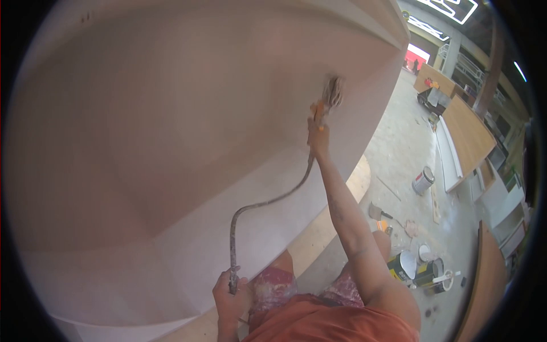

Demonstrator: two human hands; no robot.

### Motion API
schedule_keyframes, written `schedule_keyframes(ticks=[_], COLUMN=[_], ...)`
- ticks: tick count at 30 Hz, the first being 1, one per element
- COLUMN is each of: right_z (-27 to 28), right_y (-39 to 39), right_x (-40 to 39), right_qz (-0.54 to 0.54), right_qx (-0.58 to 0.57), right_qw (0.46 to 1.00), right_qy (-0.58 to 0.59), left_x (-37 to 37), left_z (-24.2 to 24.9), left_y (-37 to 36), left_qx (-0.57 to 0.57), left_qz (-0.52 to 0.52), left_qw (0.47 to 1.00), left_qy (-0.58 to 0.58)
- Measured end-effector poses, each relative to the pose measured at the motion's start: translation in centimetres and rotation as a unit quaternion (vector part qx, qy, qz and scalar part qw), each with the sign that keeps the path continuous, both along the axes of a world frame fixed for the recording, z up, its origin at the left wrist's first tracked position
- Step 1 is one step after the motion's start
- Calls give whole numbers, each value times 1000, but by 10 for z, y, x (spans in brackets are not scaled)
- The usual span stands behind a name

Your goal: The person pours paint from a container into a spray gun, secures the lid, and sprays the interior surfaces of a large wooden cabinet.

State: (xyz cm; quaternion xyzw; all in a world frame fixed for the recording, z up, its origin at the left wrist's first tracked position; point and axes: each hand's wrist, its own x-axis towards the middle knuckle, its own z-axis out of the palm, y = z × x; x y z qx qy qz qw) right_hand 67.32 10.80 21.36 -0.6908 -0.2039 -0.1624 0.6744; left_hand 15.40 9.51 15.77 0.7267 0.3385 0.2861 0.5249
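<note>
A large pale curved panel (171,125) fills the left and middle of the head view. My right hand (319,138) is wrapped round an orange-handled tool (318,112), whose greyish head (333,91) is at the panel's upper right surface. From the bottom of that hand a dark, stained hose (268,202) curves down and left. Its lower end is in my left hand (232,295), with the fingers closed round it near my lap.
On the floor (393,165) to the right are a paint can (423,180), a scraper (376,211) and open tins (403,265). Wooden boards (468,137) lean farther right. A wooden strip (319,239) runs below the panel.
</note>
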Motion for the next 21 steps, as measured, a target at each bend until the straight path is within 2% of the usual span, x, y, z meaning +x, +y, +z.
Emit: schedule_keyframes(ticks=[2,3,5,9,12,14,15,17,18,20,21], right_z=[44,66,94,102,56,12,-10,-44,-52,-67,-64], right_y=[9,14,22,26,29,26,25,22,19,12,10], right_x=[4,3,2,2,10,16,15,10,4,-2,-4], right_qz=[-15,-14,-26,-6,-19,-62,-62,-5,-6,85,84], right_qx=[52,54,143,170,131,-60,-61,-97,-99,-56,-56], right_qw=[995,994,960,970,975,995,995,991,991,968,967], right_qy=[-87,-89,-241,-175,-180,-55,-53,92,95,228,232], left_x=[15,21,30,31,21,10,6,0,-2,-2,-3], left_z=[4,6,9,9,8,9,8,2,-1,-6,-7], left_y=[-6,-10,-15,-14,-9,-4,-2,1,2,0,1], left_qx=[9,17,16,56,30,28,28,24,21,26,33], left_qz=[-23,-46,-62,-81,-40,-24,-7,8,23,29,36], left_qw=[1000,999,998,995,999,999,1000,1000,999,999,998], left_qy=[-3,-6,11,2,-5,-5,-7,-9,-11,-24,-39])
